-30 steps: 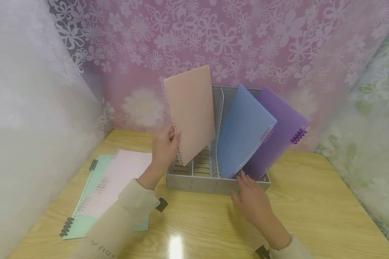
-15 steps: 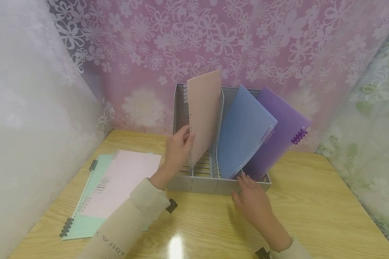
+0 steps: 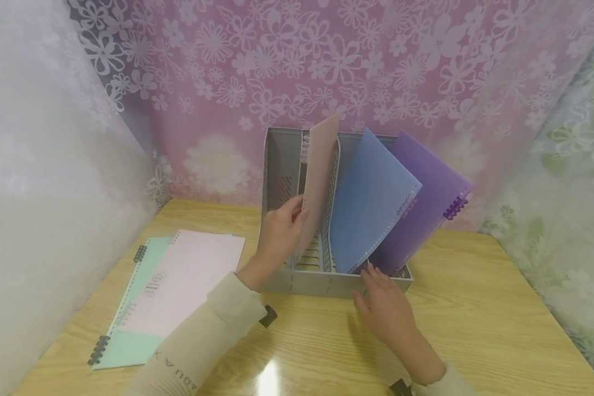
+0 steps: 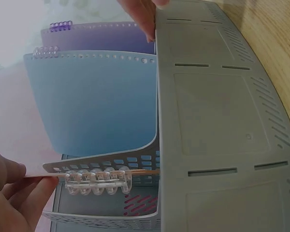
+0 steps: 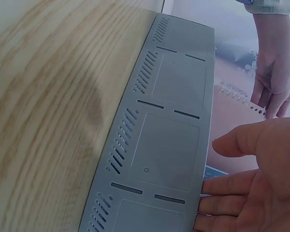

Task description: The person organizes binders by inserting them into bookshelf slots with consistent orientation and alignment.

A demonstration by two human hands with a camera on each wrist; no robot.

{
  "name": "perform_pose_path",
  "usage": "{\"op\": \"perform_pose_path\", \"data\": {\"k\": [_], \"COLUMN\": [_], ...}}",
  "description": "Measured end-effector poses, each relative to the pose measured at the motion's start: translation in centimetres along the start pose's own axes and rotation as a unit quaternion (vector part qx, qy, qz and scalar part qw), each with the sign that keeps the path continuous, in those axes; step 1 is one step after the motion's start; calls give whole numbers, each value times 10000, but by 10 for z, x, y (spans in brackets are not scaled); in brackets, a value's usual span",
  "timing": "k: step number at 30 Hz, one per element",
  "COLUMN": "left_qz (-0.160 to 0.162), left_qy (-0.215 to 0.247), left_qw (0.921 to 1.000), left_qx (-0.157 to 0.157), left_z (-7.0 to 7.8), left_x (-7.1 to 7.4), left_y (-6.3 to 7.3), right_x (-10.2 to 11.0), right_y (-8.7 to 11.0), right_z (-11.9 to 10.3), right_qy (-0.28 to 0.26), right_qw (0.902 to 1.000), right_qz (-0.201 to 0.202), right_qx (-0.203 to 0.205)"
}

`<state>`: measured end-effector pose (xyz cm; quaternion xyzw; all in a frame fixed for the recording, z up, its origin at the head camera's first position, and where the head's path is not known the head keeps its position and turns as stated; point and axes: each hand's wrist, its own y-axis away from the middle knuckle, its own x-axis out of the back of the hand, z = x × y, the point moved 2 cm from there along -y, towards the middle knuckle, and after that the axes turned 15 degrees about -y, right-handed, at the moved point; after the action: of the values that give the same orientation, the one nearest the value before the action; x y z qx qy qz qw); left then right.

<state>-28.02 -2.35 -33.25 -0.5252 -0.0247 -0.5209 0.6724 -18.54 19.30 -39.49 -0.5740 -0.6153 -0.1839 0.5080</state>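
Note:
My left hand (image 3: 281, 228) pinches the ring-bound edge of a peach loose-leaf notebook (image 3: 322, 176), held upright and nearly edge-on in a compartment of the grey file organizer (image 3: 312, 283). Clear binder rings (image 4: 96, 181) on that edge show in the left wrist view, beside a perforated divider (image 4: 106, 158). A blue notebook (image 3: 371, 203) and a purple notebook (image 3: 423, 181) lean to the right in the right-hand compartments. My right hand (image 3: 386, 302) rests its fingers on the organizer's front rim, thumb apart; in the right wrist view these fingers (image 5: 227, 203) look fairly straight.
Left of the organizer, a pale pink notebook (image 3: 193, 275) lies over a mint-green notebook (image 3: 111, 352) with black rings on the wooden table (image 3: 317, 352). Flowered pink cloth (image 3: 297, 60) hangs behind, with pale cloth at both sides.
My left hand has moved right with the peach notebook, lowering it slightly and turning it nearly edge-on within the organizer. The right hand has stayed on the front rim.

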Motion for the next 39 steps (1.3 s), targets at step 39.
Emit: {"op": "perform_pose_path", "data": {"k": [39], "left_qz": [-1084], "left_qy": [-616], "left_qw": [9921], "left_qx": [134], "left_z": [-11], "left_x": [-51], "left_y": [17], "right_x": [-3], "right_y": [1], "right_z": [4], "right_qy": [-32], "right_qw": [9998], "right_qz": [162], "right_qx": [66]}}
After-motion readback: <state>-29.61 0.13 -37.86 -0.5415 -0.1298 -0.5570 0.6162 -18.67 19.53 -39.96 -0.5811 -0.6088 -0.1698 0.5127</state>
